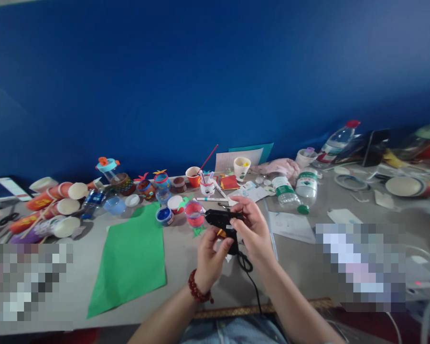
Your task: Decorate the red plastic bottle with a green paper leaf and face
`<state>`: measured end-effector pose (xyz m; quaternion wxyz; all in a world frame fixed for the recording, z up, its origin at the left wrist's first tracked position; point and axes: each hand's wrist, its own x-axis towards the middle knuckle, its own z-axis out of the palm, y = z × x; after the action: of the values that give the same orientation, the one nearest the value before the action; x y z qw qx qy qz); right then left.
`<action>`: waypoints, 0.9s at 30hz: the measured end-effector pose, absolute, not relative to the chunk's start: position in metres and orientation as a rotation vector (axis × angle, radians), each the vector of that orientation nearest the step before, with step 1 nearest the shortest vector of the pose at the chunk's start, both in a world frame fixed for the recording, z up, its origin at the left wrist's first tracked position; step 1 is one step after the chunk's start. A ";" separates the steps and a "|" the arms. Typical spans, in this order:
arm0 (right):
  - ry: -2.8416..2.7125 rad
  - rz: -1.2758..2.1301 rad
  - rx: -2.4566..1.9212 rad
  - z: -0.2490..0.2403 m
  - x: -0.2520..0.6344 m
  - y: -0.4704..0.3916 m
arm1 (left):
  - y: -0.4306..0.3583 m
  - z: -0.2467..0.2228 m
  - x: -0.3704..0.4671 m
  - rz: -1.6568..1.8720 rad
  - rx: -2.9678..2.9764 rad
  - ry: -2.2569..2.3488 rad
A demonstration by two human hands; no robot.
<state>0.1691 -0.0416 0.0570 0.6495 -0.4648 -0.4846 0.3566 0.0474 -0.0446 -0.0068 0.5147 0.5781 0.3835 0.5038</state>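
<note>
A black hot glue gun (219, 218) is held up over the desk, its nozzle pointing left and its cord hanging down. My left hand (210, 255), with a red bead bracelet at the wrist, grips the handle from the left. The fingers of my right hand (252, 227) close on the rear of the gun's body. Just beyond the nozzle stands a small cup with red inside (194, 213), with green paper pieces beside it. An open jar of blue paint (165, 216) is to its left.
Green paper (136, 260) lies on the left. Several joined paper cups (66, 207) are at far left. Painted cups and a red cup with a brush (193, 176) line the back. Plastic bottles (307, 186), papers and cords occupy the right. A blue wall (200, 86) rises behind.
</note>
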 end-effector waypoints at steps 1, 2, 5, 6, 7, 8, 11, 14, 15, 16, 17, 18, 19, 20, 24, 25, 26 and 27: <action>-1.113 0.807 -1.063 0.058 0.168 -0.042 | -0.045 -0.007 0.047 1.211 1.390 0.922; -1.120 0.799 -1.070 0.058 0.167 -0.043 | -0.045 -0.006 0.047 1.212 1.387 0.922; -1.132 0.802 -1.052 0.057 0.169 -0.045 | -0.044 -0.006 0.048 1.221 1.337 0.899; -1.135 0.817 -1.036 0.055 0.175 -0.046 | -0.044 -0.006 0.048 1.227 1.307 0.890; -1.138 0.830 -1.031 0.052 0.183 -0.046 | -0.043 -0.006 0.048 1.237 1.272 0.886; -1.144 0.835 -1.045 0.048 0.195 -0.045 | -0.042 -0.006 0.048 1.246 1.240 0.884; -1.105 0.593 -1.461 0.030 0.245 -0.040 | -0.040 -0.008 0.049 1.248 1.186 0.871; -1.336 0.331 -2.191 0.007 0.291 -0.033 | -0.040 -0.008 0.050 1.220 1.168 0.846; -1.444 0.336 -2.326 0.000 0.300 -0.031 | -0.040 -0.007 0.051 1.211 1.166 0.845; -1.527 0.353 -2.421 -0.006 0.305 -0.029 | -0.041 -0.007 0.051 1.204 1.165 0.845; -1.571 0.375 -2.496 -0.011 0.308 -0.028 | -0.042 -0.006 0.052 1.199 1.169 0.845; -1.594 0.388 -2.535 -0.015 0.309 -0.026 | -0.042 -0.006 0.052 1.195 1.176 0.847; -1.596 0.395 -2.556 -0.018 0.309 -0.026 | -0.043 -0.005 0.052 1.193 1.186 0.848; -1.591 0.398 -2.563 -0.020 0.308 -0.025 | -0.043 -0.004 0.051 1.192 1.194 0.850; -1.589 0.419 -2.531 -0.022 0.308 -0.022 | -0.042 -0.003 0.051 1.189 1.188 0.862; -1.586 0.422 -2.525 -0.021 0.309 -0.021 | -0.042 -0.004 0.051 1.188 1.181 0.861; -1.579 0.423 -2.520 -0.021 0.309 -0.020 | -0.042 -0.004 0.052 1.185 1.177 0.857; -1.569 0.423 -2.517 -0.021 0.310 -0.019 | -0.042 -0.005 0.052 1.183 1.174 0.852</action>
<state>0.3095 -0.0190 -0.0205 0.0726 -0.8378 -0.5224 0.1410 0.0518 -0.0421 -0.0051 0.5934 0.5049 0.3663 0.5088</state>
